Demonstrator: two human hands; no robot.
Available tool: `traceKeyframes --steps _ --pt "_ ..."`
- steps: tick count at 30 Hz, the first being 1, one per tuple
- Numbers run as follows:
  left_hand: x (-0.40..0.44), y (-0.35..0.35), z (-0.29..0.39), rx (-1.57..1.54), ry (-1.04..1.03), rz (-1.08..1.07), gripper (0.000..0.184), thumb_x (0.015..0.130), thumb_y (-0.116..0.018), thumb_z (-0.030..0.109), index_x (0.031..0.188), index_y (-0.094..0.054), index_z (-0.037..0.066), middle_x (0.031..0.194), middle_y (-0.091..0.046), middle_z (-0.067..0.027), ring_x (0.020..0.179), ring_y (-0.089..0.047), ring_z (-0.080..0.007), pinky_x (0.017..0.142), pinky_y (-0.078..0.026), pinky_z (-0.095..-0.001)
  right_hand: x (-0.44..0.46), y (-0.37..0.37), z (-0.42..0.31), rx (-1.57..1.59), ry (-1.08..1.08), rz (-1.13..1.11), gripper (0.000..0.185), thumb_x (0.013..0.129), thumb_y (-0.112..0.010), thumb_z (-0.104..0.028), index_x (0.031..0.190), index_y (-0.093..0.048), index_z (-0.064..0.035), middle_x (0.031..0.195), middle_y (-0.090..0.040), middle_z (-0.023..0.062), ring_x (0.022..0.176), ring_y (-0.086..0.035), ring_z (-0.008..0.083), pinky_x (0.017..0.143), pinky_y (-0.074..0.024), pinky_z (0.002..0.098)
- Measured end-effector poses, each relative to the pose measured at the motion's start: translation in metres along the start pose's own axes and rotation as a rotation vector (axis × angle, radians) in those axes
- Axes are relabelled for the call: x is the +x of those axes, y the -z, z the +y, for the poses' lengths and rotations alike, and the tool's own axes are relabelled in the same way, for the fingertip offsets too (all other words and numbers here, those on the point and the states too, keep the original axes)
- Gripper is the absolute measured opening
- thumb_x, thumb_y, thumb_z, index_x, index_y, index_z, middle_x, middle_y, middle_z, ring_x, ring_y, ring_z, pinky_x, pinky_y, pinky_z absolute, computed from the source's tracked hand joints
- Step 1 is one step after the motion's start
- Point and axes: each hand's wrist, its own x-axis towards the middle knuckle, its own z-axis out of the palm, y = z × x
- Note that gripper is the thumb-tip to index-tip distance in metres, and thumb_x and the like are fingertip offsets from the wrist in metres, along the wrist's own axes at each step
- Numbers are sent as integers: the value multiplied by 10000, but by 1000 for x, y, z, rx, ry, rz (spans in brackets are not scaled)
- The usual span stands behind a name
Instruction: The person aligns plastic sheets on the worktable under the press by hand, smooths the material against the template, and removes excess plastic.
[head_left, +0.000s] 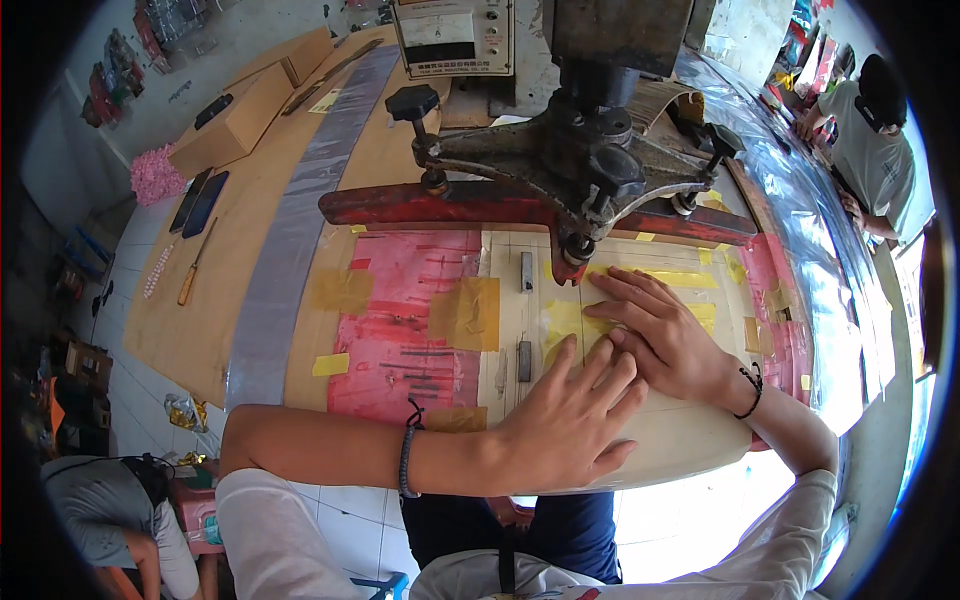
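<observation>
My left hand [562,425] lies flat with its fingers spread on a pale board [690,425]. Just above and to the right, my right hand [665,335] rests with its fingers stretched over yellow tape [565,318] on that board. The two hands touch or overlap near the left fingertips. Two small grey bars [525,361] lie on the board left of the fingers. A red and black press head [575,190] stands right above the right fingertips. Neither hand appears to hold anything.
A pink taped sheet [400,320] lies to the left, beside a strip of clear plastic [290,230]. Farther left are phones [205,203], an awl-like tool [188,283] and a cardboard box [235,120]. One person [880,150] works at the right; another [110,510] bends at lower left.
</observation>
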Motion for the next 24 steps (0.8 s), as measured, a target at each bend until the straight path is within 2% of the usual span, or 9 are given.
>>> traceKeyframes --steps 16,24 --pt "0 -2 -4 -49 -22 -6 601 969 -591 498 1316 -576 8 1344 -505 -248 1301 -488 -426 1083 -371 -648 0 1 -2 -20 1 9 294 978 -627 -96 1261 -678 -35 1481 -566 228 1405 -499 438 1178 -401 529" --pt "0 3 0 47 -29 -1 586 967 -583 519 1265 -604 15 1306 -544 -237 1278 -521 -425 1047 -414 -628 -3 1 1 -14 -57 68 251 911 -711 -93 1152 -727 -21 1370 -659 166 1331 -579 390 1121 -461 496"
